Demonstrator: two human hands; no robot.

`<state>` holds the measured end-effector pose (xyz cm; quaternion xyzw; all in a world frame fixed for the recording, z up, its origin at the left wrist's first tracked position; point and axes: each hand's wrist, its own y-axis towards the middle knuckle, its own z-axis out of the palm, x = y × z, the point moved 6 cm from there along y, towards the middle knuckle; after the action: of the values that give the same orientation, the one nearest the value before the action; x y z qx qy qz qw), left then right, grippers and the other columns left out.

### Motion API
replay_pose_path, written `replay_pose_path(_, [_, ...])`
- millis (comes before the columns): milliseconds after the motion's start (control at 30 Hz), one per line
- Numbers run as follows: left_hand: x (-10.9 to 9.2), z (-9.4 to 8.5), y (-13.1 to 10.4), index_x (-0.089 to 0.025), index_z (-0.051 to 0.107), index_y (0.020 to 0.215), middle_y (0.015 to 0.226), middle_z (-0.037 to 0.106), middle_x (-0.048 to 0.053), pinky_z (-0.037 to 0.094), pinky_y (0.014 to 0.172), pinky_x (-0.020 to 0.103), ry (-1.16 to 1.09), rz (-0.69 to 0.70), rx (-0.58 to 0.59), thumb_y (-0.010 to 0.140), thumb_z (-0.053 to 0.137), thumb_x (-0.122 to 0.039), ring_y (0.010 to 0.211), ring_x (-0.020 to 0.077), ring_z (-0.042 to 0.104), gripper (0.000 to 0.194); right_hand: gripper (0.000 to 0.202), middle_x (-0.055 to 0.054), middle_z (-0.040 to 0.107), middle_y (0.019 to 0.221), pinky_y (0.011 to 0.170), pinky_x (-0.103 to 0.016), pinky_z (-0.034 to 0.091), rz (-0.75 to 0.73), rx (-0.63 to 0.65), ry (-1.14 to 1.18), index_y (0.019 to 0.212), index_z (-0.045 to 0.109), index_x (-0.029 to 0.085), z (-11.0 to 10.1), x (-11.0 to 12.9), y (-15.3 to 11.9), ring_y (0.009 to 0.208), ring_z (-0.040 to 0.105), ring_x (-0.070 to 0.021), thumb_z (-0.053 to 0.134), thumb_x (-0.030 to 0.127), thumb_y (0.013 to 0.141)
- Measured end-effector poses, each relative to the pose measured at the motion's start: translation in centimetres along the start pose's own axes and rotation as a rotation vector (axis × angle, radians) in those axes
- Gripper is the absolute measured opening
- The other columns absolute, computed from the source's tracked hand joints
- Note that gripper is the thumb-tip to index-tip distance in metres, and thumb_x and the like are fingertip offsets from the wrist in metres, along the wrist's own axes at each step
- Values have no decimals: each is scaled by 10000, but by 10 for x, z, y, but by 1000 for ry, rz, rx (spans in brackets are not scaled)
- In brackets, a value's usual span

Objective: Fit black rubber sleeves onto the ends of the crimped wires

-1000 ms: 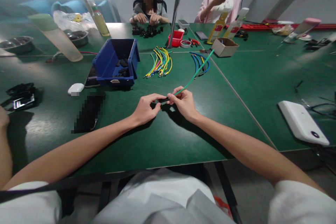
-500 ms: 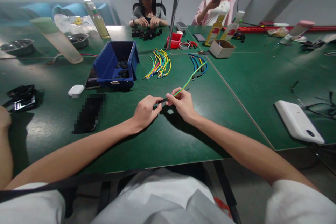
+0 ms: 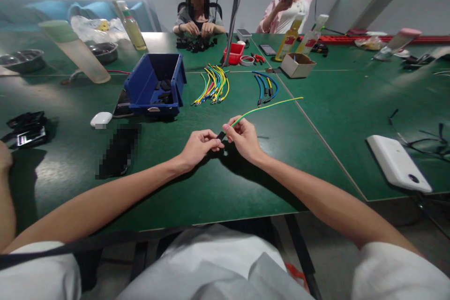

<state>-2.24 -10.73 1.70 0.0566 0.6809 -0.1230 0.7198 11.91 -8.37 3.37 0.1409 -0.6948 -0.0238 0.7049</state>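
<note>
My left hand (image 3: 201,148) is closed on a small black sleeve (image 3: 221,136), pinched between thumb and fingers. Close beside it, my right hand (image 3: 244,138) pinches a yellow-green wire (image 3: 267,106) near the sleeve. The wire's free length curves away to the right over the table; whether its near end sits inside the sleeve I cannot tell. Beyond my hands lie a bundle of yellow and green wires (image 3: 218,82) and a smaller group of blue and yellow wires (image 3: 265,88) with black ends. A blue bin (image 3: 154,75) with black pieces inside stands to the left.
On the green table (image 3: 197,192) lie a dark phone (image 3: 119,152), a white earbud case (image 3: 101,119) and a white device (image 3: 399,161). A metal pole (image 3: 235,14) rises behind the wires near a red box (image 3: 235,54). Two people are across the table.
The wire's free end has swung right and lower. My left fingers have shifted on the black sleeve, which now shows tilted and broader. My right hand stays nearly in place.
</note>
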Motion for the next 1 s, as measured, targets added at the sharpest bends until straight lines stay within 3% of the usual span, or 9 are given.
replay_pose_path(100, [4, 3, 1, -146, 580, 713, 717, 713, 58, 457, 647, 244, -179, -100, 45, 692, 746, -273, 620, 119, 623, 210, 342, 57, 560, 632, 529, -229, 445, 0, 37, 43, 862, 541, 206, 2, 1, 2, 539, 531, -88, 728, 484, 791])
replay_pose_path(233, [4, 4, 2, -141, 573, 662, 680, 680, 35, 466, 654, 244, -280, -119, 77, 662, 770, -243, 680, 138, 653, 221, 397, 53, 587, 657, 536, -228, 468, 45, 96, 112, 869, 534, 205, 7, -2, 3, 547, 548, -86, 800, 455, 711])
replay_pose_path(533, [4, 2, 6, -130, 588, 594, 644, 665, 50, 480, 621, 255, -251, -99, 104, 671, 769, -300, 671, 168, 670, 260, 403, 57, 574, 652, 520, -219, 473, 61, 103, 109, 890, 536, 201, 9, -6, 2, 535, 539, -79, 792, 454, 710])
replay_pose_path(1000, [11, 0, 8, -136, 628, 786, 794, 741, 90, 499, 666, 258, -99, -38, 167, 772, 736, -417, 639, 124, 642, 301, 411, 61, 557, 616, 518, -227, 473, 52, 115, 59, 925, 575, 187, 4, -9, 6, 528, 535, -87, 793, 460, 707])
